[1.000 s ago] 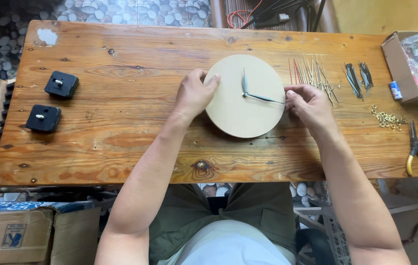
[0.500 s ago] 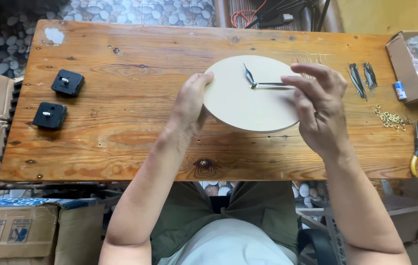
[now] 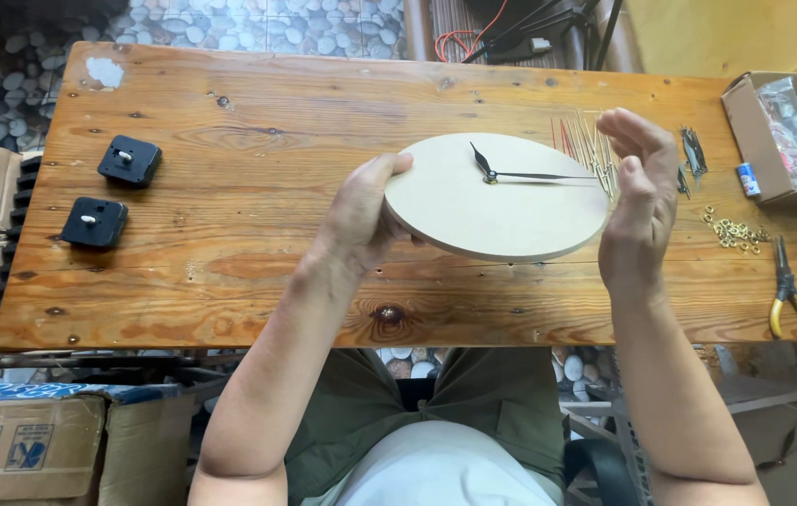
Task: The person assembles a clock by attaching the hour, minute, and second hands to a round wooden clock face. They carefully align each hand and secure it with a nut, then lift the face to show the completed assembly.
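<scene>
- My left hand (image 3: 361, 211) gripped the left edge of the round clock face (image 3: 497, 197), fingers curled under the rim and thumb on top.
- The pale disc was held tilted above the wooden table (image 3: 258, 141), its near edge lower than its far edge.
- Two black clock hands (image 3: 511, 172) sat at the disc's centre, a short one pointing up-left and a long thin one pointing right.
- My right hand (image 3: 640, 211) stood open and loosely cupped just beside the disc's right edge; I could not tell whether the palm touched the rim, and it held nothing that I could see.
- A row of thin spare hands (image 3: 584, 142) lay on the table beyond the disc, partly hidden by my right fingers.
- Two black clock movements (image 3: 110, 192) rested well apart from me at the table's left end.
- Small brass washers (image 3: 731, 228) lay scattered near the right hand, with yellow-handled pliers (image 3: 787, 290) further right.
- An open cardboard box (image 3: 754, 131) of plastic bags sat at the far right corner.
</scene>
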